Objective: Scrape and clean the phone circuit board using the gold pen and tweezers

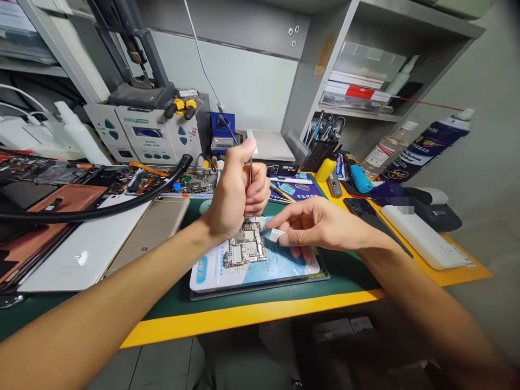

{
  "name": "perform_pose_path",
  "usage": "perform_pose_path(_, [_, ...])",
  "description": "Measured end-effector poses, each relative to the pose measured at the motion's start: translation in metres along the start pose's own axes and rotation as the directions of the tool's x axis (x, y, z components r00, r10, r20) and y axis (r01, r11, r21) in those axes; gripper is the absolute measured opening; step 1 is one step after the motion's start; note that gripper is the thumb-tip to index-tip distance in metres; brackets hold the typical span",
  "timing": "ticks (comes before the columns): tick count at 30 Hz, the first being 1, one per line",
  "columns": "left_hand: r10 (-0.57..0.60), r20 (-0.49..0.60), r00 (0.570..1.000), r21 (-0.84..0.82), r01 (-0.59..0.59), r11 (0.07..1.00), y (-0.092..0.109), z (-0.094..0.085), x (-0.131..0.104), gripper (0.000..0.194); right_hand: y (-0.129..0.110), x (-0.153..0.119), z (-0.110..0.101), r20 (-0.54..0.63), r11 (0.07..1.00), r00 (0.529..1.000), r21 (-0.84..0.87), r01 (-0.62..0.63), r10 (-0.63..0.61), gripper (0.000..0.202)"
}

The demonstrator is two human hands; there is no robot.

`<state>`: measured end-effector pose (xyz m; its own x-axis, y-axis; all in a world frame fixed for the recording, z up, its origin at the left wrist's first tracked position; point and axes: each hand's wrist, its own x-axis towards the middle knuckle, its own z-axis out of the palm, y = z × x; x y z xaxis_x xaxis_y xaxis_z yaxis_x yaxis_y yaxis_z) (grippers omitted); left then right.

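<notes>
Because the board [260,250] is thin and crowded with small parts, it should handle as something light, stiff and fragile, best held by its bare outer edges rather than pressed on its face. It lies flat on the pad [227,279], which rests on the counter [170,303]. The pad looks smooth, so the board could slide under a sideways push; the edge nearest the person seems the easiest to steady.

The left hand [231,197] is above the board's far side, its fingers closed round a slim metal tool [251,170] held upright, the thumb on top. The tool looks stiff and light, and its narrow point could scratch the board. Just right of the board, the right hand [325,225] pinches a small white piece [276,235] at the thumb tip, its index finger reaching out towards the board. That piece looks very light and easy to drop; its sides give the best grip.

The left hand hides the tool's lower end and the board's far left corner, so whether the tip touches cannot be told. The thumb covers part of the white piece, and the finger opposite is hard to make out. The board's finest parts are too small to read.
</notes>
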<state>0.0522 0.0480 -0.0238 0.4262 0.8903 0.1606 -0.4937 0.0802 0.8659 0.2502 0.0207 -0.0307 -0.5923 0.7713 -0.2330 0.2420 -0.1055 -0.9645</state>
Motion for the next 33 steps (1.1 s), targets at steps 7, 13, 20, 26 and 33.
perform_pose_path(7, [-0.004,-0.008,1.000,0.056,0.004,0.998,0.004,0.000,-0.001,0.079,-0.002,-0.005,0.011,-0.073,0.995,0.997,-0.104,0.012,-0.020,0.027])
perform_pose_path(13, [0.009,-0.011,1.000,0.103,-0.008,0.995,0.003,0.001,-0.003,0.069,-0.010,-0.010,0.017,-0.094,0.962,0.995,-0.267,-0.059,0.035,0.022])
perform_pose_path(20, [0.044,-0.001,0.999,0.160,-0.043,0.986,-0.001,0.001,-0.003,0.065,-0.014,-0.012,0.023,-0.100,0.923,0.995,-0.385,-0.023,-0.016,0.019])
perform_pose_path(26, [0.065,0.011,0.998,0.193,-0.066,0.979,-0.001,0.000,0.000,0.067,-0.015,-0.013,0.029,-0.119,0.891,0.992,-0.454,-0.007,-0.052,0.013])
perform_pose_path(33, [0.058,-0.003,0.998,0.188,-0.057,0.980,-0.001,0.001,0.001,0.068,-0.014,-0.016,0.030,-0.118,0.892,0.990,-0.452,0.009,-0.070,0.008])
